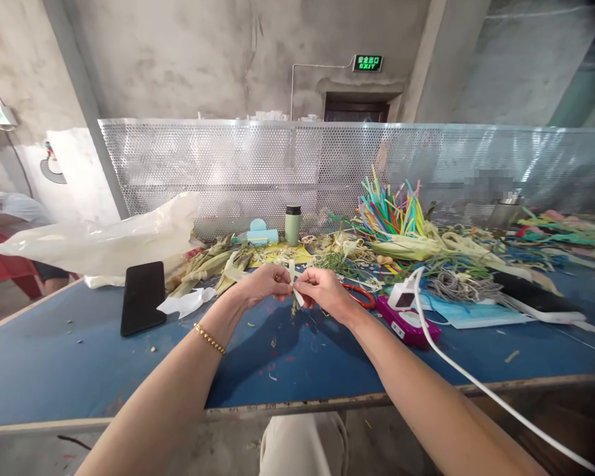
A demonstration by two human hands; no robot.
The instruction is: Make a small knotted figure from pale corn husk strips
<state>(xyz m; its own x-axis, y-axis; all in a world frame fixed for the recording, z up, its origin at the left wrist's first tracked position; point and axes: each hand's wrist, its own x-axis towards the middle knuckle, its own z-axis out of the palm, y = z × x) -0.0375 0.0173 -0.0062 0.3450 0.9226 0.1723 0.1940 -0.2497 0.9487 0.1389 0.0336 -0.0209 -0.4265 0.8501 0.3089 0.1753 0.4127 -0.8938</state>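
Observation:
Both my hands meet in the middle, over the near part of the blue table. Between the fingertips is a pale strip of what looks like corn husk, with a narrow end sticking up and a greenish, frayed end hanging below. My left hand is closed, pinching the strip from the left. Also closed, my right hand pinches it from the right. The fingers partly hide the strip. Just behind the hands lie dried husks and green stems. Close to my right hand are red-handled scissors, partly covered.
To the left lie a black phone, white paper scrap and plastic bag. Right are a purple power strip with a white cable, and a blue mask. Behind stand a green bottle and colourful pipe cleaners.

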